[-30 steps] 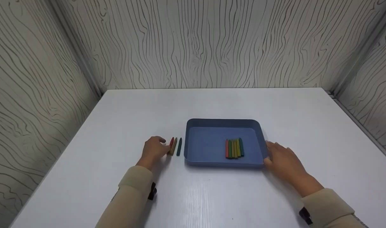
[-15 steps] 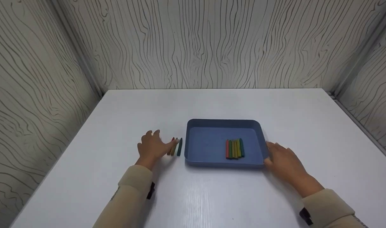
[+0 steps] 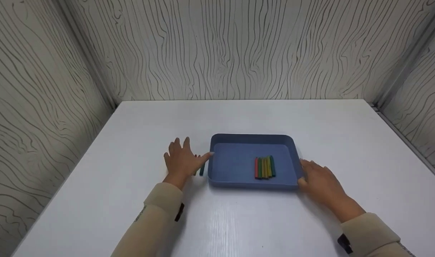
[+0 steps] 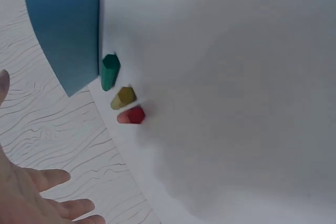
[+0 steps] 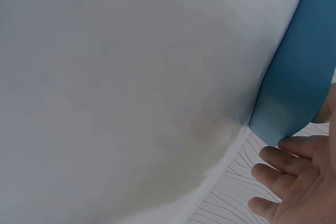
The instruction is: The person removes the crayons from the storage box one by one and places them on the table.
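My left hand (image 3: 181, 160) hovers with spread fingers over three crayons lying on the table, left of a blue tray (image 3: 231, 160). Its thumb reaches to the tray's left rim; whether it touches is unclear. In the left wrist view the three are a green crayon (image 4: 110, 72) beside the tray wall, a yellow crayon (image 4: 124, 98) and a red crayon (image 4: 132, 115), all apart from the hand. At the tray's right side, my right hand (image 3: 321, 182) holds the wall, thumb at the rim and fingers outside. Several crayons (image 3: 264, 167) lie side by side inside the tray, right of its middle.
The white table (image 3: 217, 221) carries the tray near its middle. Wood-grain patterned panels (image 3: 217, 50) stand behind the table and on both sides.
The left hand has lifted off the crayons, spread its fingers and moved right and away from me, toward the tray. The right hand, tray and crayons stay in place.
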`<state>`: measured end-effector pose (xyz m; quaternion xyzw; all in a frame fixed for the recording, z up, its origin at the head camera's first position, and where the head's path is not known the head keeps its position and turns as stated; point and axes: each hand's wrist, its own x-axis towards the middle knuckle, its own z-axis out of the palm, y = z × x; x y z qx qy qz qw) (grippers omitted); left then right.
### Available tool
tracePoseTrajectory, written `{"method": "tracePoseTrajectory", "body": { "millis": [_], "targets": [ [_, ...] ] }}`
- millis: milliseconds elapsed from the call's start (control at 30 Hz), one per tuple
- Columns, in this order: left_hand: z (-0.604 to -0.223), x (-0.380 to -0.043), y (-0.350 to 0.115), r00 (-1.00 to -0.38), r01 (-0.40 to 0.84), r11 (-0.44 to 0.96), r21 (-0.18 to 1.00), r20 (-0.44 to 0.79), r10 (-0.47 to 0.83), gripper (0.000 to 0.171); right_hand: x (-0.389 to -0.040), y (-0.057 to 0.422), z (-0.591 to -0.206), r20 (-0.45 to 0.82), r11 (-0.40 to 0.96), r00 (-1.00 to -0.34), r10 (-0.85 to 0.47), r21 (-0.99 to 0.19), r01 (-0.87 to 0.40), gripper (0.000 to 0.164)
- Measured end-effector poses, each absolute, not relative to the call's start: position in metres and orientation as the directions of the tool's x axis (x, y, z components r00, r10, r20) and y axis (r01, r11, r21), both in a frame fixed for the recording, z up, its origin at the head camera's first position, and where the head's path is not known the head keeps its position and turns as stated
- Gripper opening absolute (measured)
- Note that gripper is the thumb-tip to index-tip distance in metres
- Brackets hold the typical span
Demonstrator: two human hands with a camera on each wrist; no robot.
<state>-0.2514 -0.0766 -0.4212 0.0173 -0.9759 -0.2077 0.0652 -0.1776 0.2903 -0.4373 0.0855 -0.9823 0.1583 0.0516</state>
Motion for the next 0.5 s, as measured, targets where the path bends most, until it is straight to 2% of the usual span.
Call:
{"method": "tracePoseTrajectory", "body": {
  "millis": [500],
  "targets": [
    [-0.412,-0.25,-0.033,-0.981,0.093,0.912,0.401,0.191,0.016,0.095,-0.179,0.291,-0.439,0.123,0.934,-0.98,-0.155,-0.306,-0.186,0.055]
  ]
}}
